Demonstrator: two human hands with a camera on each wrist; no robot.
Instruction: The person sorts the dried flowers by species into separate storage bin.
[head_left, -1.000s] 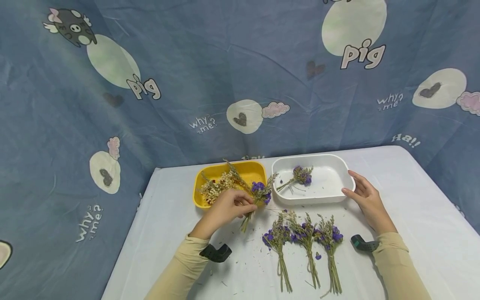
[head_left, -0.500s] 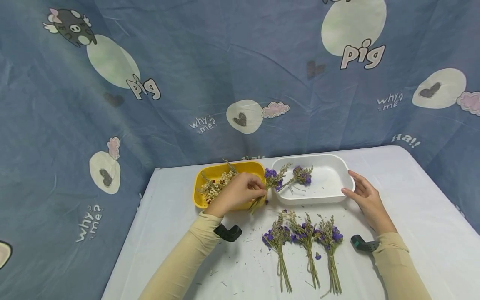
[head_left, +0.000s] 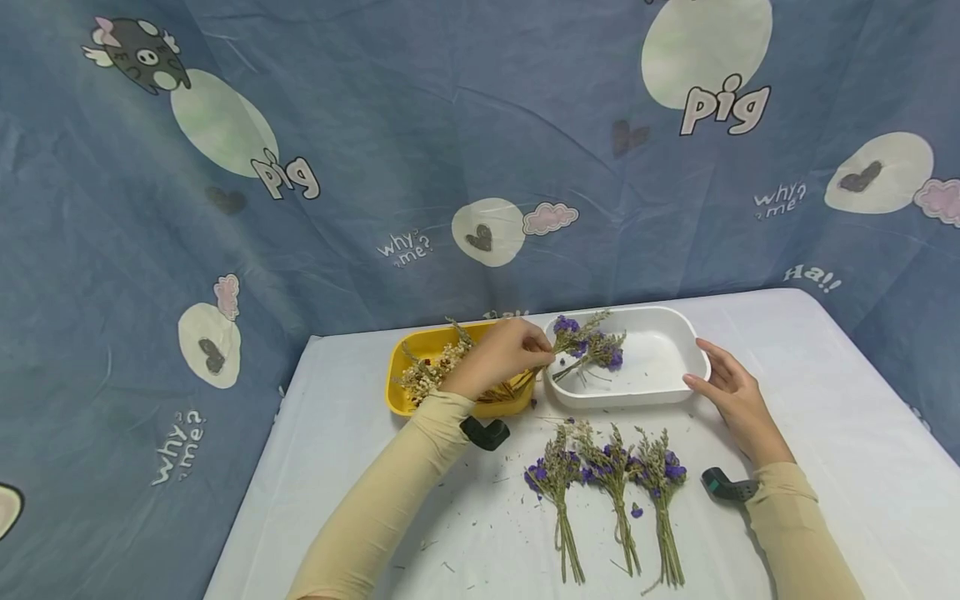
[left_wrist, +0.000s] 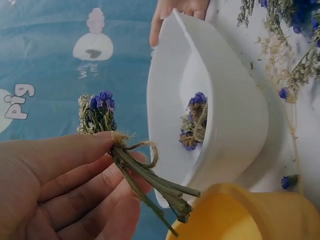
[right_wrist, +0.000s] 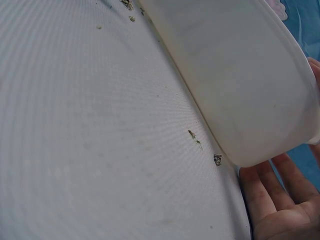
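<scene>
Right now your left hand (head_left: 506,357) pinches the tied flower bundle (head_left: 568,332) at its twine, thumb against fingers, towards the table's (head_left: 825,400) far edge. From that pinch the bundle's long axis points rightward, blossoms above the left end of the white tray (head_left: 630,398), near the lying bundle (head_left: 606,348), stems trailing by the yellow tray (head_left: 506,409); your right hand (head_left: 733,392), farther off, holds the white tray's right end.

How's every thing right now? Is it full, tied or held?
White tray: open side up, tray bunch lying inside.
Yellow tray: open side up, pale flowers inside.
Left hand: pinching the held bunch.
Held bunch: tied with twine.
Right hand: holding the white tray's end.
Front bunches: three, lying side by side.
Purple bloom: loose.
</scene>
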